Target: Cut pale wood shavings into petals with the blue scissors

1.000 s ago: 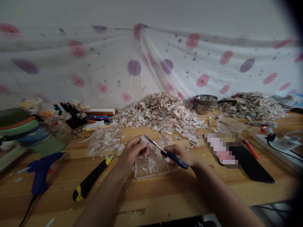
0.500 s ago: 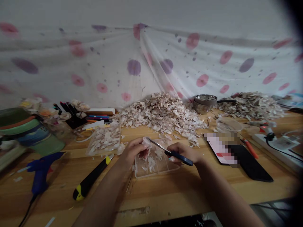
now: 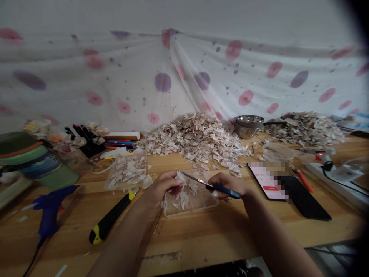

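My left hand (image 3: pixel 163 187) pinches a small pale shell flake (image 3: pixel 180 178) above a clear plastic compartment box (image 3: pixel 188 195) that holds several flakes. My right hand (image 3: pixel 227 184) is closed on a thin tool with a dark blue handle (image 3: pixel 223 189); its metal tip touches the flake in my left fingers. Both hands hover at the middle of the wooden table (image 3: pixel 201 234). A large heap of shell flakes (image 3: pixel 197 138) lies just behind the box.
A clear tray of flakes (image 3: pixel 127 169), a black and yellow utility knife (image 3: pixel 111 219) and a blue glue gun (image 3: pixel 50 207) lie to the left. Pens (image 3: pixel 119 144) sit at back left. A phone (image 3: pixel 288 184), a metal bowl (image 3: pixel 249 126) and a second flake heap (image 3: pixel 307 127) are on the right.
My right hand has moved slightly right and lowered the tool's handle, so the tool lies flatter. The left hand with the flake sank a little toward the box.
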`<control>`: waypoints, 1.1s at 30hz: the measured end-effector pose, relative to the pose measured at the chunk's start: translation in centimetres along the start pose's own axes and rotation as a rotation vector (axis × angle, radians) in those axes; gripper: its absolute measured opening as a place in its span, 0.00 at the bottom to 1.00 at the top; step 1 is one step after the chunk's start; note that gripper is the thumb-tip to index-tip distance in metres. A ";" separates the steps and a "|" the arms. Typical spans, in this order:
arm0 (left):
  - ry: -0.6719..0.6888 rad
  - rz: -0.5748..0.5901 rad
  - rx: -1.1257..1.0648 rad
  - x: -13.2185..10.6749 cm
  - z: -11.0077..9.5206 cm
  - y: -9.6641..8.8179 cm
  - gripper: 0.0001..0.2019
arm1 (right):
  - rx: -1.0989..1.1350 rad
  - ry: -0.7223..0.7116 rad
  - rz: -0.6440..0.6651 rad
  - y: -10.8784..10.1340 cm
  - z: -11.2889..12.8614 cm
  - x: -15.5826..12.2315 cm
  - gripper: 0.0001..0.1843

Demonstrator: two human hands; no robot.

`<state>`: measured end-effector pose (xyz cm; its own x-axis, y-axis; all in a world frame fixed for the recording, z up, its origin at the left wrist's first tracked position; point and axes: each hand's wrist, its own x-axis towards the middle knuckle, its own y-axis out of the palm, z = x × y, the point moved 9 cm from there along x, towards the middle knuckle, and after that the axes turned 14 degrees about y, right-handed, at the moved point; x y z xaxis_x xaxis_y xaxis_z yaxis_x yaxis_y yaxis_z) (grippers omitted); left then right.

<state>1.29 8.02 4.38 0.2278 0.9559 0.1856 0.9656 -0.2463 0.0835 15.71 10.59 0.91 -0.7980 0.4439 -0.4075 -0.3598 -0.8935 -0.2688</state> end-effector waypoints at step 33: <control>-0.263 0.229 0.091 -0.7 5.2 2.6 0.07 | 0.204 -0.114 -0.317 1.1 1.2 2.7 0.23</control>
<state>4.33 7.50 -0.67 0.4530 0.8887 -0.0704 0.8901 -0.4553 -0.0212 12.59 10.73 0.54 -0.6763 0.6998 -0.2298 -0.6766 -0.7136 -0.1819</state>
